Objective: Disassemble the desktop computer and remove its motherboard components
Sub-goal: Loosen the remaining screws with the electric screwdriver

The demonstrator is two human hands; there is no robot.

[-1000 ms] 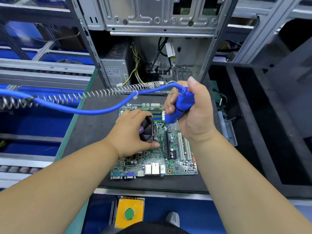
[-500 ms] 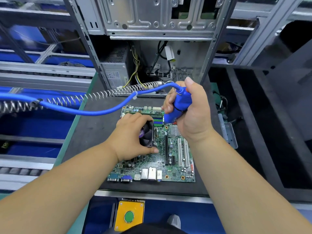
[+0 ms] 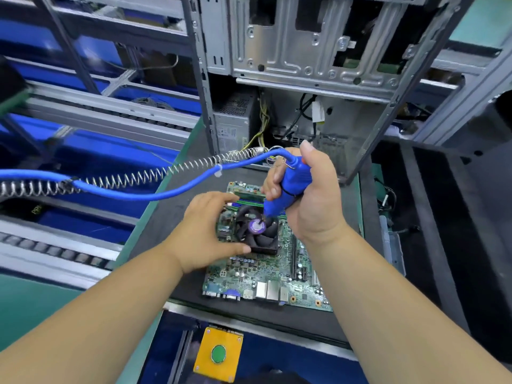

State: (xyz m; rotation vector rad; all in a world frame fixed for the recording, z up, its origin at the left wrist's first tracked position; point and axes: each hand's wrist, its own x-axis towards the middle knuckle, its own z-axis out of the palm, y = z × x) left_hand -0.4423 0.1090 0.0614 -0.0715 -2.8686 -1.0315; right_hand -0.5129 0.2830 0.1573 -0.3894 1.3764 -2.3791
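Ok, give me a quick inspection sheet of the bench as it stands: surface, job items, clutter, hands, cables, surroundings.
Surface: dark mat, motherboard lying flat on it.
Job's things: motherboard out of the case; black cooler fan on it; open case standing behind.
Clutter: loose parts right of the board, too unclear to name.
Grips: left hand cups the fan's left side; right hand grips the blue screwdriver, tip near the fan hub.
Cables: blue hose with coiled spring running left; yellow wires inside the case.
Surroundings: conveyor rails left; yellow box with green button below.
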